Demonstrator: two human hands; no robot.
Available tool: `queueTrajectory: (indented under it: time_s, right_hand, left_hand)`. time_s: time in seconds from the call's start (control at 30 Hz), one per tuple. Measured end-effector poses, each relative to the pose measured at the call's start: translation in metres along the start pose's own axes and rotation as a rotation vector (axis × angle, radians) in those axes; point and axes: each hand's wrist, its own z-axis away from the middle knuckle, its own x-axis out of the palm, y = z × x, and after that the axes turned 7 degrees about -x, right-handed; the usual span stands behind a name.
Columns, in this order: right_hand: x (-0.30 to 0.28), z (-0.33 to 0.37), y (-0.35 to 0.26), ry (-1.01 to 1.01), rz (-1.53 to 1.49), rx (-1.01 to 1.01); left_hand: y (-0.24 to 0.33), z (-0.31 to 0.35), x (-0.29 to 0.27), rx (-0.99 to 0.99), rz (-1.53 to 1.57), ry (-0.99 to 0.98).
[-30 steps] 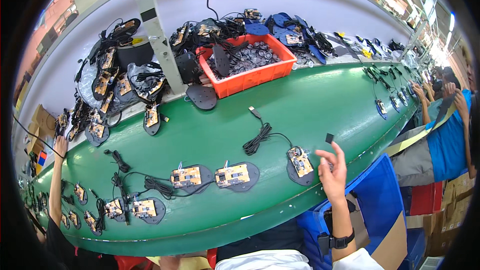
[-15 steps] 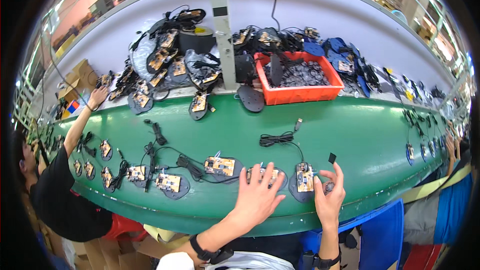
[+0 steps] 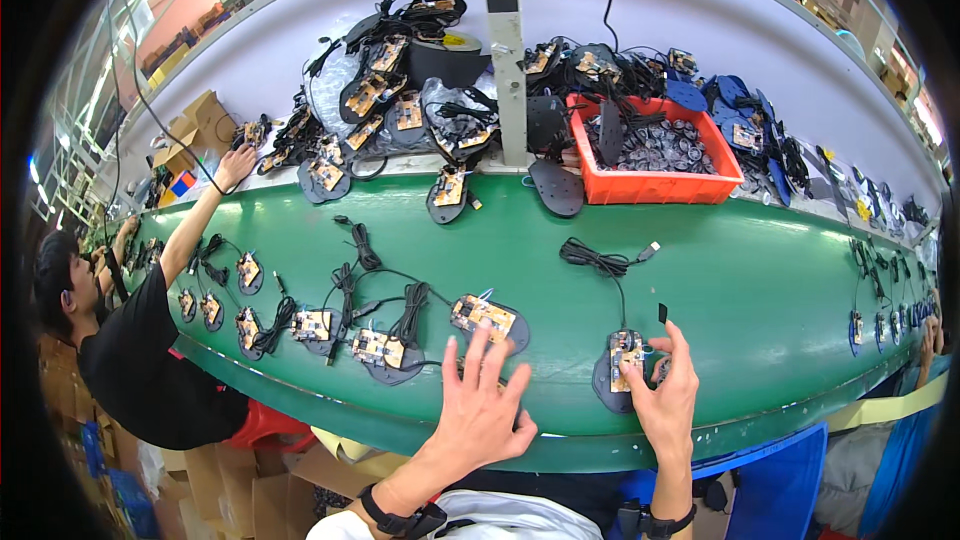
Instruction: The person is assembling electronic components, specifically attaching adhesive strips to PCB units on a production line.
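My left hand is open, fingers spread, over the belt's near side. Its fingers reach over a dark mouse base with a tan circuit board, and whatever lies beneath the palm is mostly hidden. My right hand is curled around a small round grey piece, partly covered by the fingers. Just beyond its index fingertip shows a small black square. The right thumb touches or nearly touches another mouse base with a circuit board. From that base a black cable runs to a bundled coil with a plug.
More mouse bases with boards and cables line the green belt to the left. A red bin of grey parts stands on the back ledge beside piled boards. A co-worker reaches across at left.
The view has swung left. My left hand has moved left against the belt. My right hand and the base beside it have shifted slightly left relative to the bin, the black square staying at its fingertip.
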Motion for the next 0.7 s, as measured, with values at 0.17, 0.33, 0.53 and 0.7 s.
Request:
queueTrajectory:
  time_s: [0.17, 0.33, 0.53, 0.7]
  right_hand:
    - [0.015, 0.002, -0.016, -0.041, 0.000, -0.068]
    - [0.020, 0.001, -0.019, -0.080, 0.005, -0.070]
    - [0.028, 0.003, -0.023, -0.075, -0.023, -0.092]
    - [0.024, 0.004, -0.020, -0.064, -0.003, -0.068]
  left_hand:
    - [-0.026, -0.005, -0.012, -0.207, -0.156, -0.183]
    - [-0.078, -0.014, -0.016, 0.089, -0.064, -0.155]
    - [-0.103, -0.037, 0.002, 0.373, 0.057, -0.127]
    - [-0.094, -0.015, -0.004, 0.502, -0.099, 0.054]
